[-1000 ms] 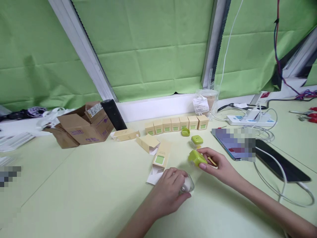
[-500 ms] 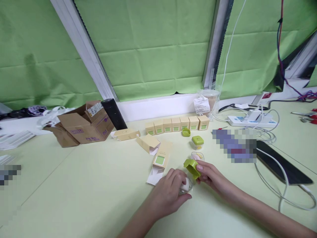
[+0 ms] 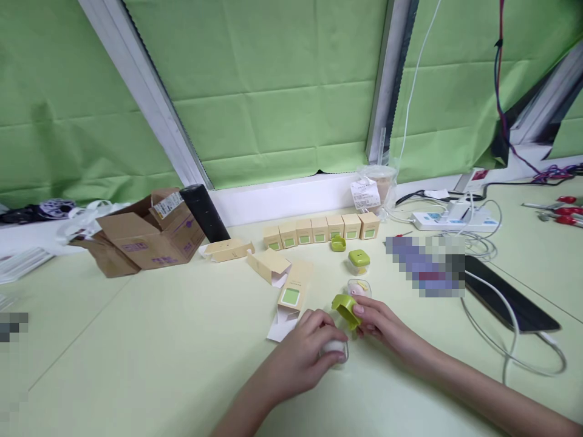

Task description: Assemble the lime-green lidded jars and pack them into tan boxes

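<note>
My left hand (image 3: 314,349) is closed around a small clear container (image 3: 336,348) with something whitish inside, low over the table. Beside it, my right hand (image 3: 380,321) pinches a hollow green lid (image 3: 346,309), tilted with its open side toward the container. Just past the right fingers sits another clear container (image 3: 359,287) with pink and yellow contents and no lid on it. Behind that stands a container with its green lid on (image 3: 359,260). A separate green lid (image 3: 337,243) lies near the row of boxes.
Several small tan boxes (image 3: 319,230) line the back. Opened tan cartons (image 3: 291,295) lie left of my hands. Farther left are a cardboard box (image 3: 159,237) and a black cylinder (image 3: 204,212). A phone (image 3: 510,294), white cable and power strip (image 3: 455,221) occupy the right.
My left fingers have shifted on the clear container, the thumb now across its near side. The green lid stays in my right hand, turned slightly. The whole view has shifted a little.
</note>
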`<state>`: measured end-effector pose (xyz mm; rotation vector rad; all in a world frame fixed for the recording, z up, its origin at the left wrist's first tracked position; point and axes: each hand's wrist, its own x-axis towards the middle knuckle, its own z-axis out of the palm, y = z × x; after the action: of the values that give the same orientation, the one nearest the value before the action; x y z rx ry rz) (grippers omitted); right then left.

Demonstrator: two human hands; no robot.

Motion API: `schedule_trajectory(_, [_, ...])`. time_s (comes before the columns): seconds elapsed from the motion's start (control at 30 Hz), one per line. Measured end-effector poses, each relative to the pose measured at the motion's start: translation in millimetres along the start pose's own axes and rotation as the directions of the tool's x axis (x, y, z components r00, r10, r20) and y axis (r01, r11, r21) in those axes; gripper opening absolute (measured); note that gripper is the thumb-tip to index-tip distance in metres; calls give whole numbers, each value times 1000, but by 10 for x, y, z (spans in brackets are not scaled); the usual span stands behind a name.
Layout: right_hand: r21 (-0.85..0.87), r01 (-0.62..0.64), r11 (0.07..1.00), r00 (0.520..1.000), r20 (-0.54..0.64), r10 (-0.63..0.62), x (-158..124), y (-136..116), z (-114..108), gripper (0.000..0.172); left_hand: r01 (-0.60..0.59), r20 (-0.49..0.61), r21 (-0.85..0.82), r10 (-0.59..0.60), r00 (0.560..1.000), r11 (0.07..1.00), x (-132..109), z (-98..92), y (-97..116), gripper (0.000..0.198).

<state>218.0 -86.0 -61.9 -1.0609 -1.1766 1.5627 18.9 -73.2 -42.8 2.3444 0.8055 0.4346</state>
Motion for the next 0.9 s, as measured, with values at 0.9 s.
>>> schedule_trajectory(0.9, [316,9,949,1000,23,-18,-87,-55,52,27,154,-102,-917,-591,800,367,69,58,182,34])
